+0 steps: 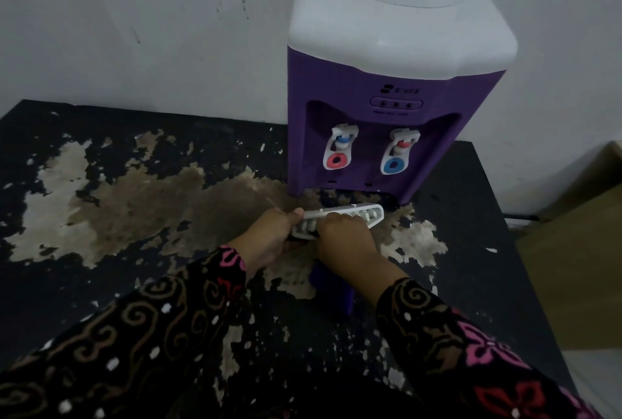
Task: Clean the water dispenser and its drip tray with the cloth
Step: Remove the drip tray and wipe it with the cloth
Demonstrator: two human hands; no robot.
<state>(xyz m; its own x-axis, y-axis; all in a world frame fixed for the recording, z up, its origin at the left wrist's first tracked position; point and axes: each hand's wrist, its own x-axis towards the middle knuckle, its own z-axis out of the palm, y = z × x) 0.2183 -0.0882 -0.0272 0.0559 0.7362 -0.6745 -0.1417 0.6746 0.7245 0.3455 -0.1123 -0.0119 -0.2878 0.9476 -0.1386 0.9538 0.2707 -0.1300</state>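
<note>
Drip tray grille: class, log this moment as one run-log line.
left hand: holds drip tray grille | right hand: on grille | water dispenser: behind, apart | cloth: unseen

Water dispenser (387,135) is standing upright at the back of the bench against the wall: purple body, white top, two white taps in the front recess, one with a red ring on the viewer's left, one with a blue ring on the right. White slotted drip tray grille (340,218) is sitting detached in front of the dispenser, tilted. A purple piece (331,287) is lying just below it, partly hidden; cloth or tray, can't tell.
</note>
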